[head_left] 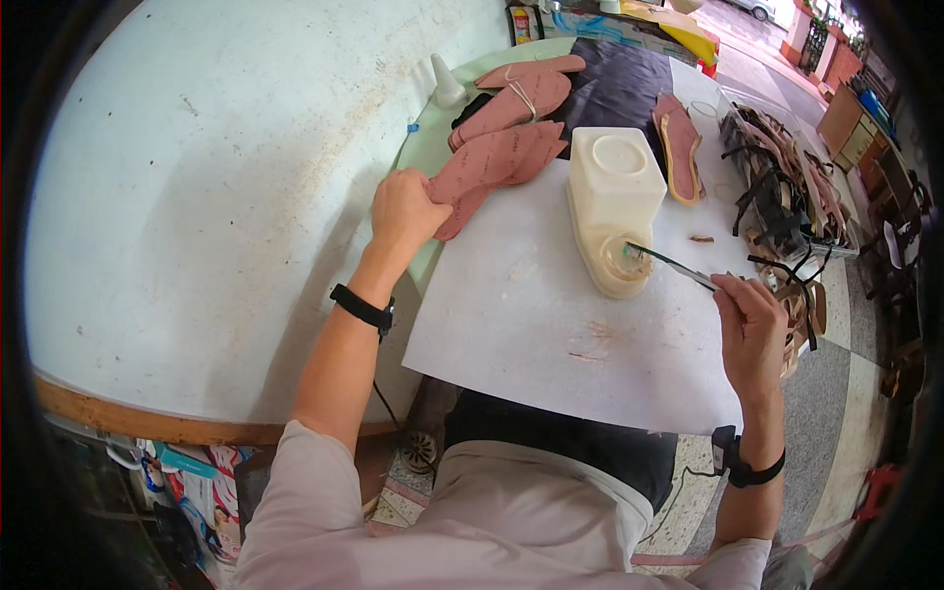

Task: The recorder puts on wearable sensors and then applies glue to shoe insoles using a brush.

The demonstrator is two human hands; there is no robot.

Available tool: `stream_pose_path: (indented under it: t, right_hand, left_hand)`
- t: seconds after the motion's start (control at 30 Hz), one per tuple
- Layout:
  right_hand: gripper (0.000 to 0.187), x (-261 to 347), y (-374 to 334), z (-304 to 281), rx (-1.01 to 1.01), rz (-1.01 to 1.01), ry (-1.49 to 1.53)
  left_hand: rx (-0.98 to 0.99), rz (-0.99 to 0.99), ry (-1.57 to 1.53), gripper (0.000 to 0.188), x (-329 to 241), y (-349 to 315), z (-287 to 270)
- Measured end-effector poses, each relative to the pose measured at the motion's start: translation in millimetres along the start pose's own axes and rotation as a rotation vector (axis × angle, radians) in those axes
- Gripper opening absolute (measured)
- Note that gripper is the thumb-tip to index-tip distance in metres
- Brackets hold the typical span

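My left hand (405,208) pinches the near end of a reddish-brown shoe insole (482,162), one of a few overlapping on the table. Behind them lies a bundle of like insoles (503,116) tied with white string. In my right hand (752,329) is a thin-handled brush (680,267). Its tip dips into the round open mouth of a cream plastic glue pot (615,192), which stands mid-table with its tall square part toward the far side. Dried residue rings that mouth. Beyond the pot, to the right, rests a light-edged insole (680,152).
White sheeting (492,315) covers the table, with black material (624,84) at the far end. A crate of strapped shoe parts (787,182) stands at the right, more straps hanging below it. A white board (197,197) borders the left; a white nozzle-shaped piece (447,88) stands near it.
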State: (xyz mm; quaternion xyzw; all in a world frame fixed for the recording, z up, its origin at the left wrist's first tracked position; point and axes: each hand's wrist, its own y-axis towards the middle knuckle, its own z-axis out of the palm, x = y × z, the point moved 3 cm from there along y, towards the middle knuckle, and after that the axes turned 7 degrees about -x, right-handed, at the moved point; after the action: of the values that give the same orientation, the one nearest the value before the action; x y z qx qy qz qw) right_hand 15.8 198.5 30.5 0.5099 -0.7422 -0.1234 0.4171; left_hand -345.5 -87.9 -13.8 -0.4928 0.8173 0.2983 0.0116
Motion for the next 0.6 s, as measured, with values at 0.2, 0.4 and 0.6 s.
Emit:
stream_pose_path:
  t: [0.2,0.4,0.6]
  right_hand:
    - [0.014,-1.7,-0.3,-0.9,0.014,0.013,-0.019]
    - [0.014,-2.1,0.1,-0.8,0.024,0.026,-0.014]
    - [0.014,-1.6,0.5,-0.9,0.029,0.027,-0.038]
  left_hand:
    - [0.059,0.009,0.051,0.039,-5.1,6.2,3.1]
    - [0.048,-0.016,0.059,0.040,-1.8,6.4,5.5]
    - [0.095,-0.051,0.089,0.040,-1.3,6.2,2.7]
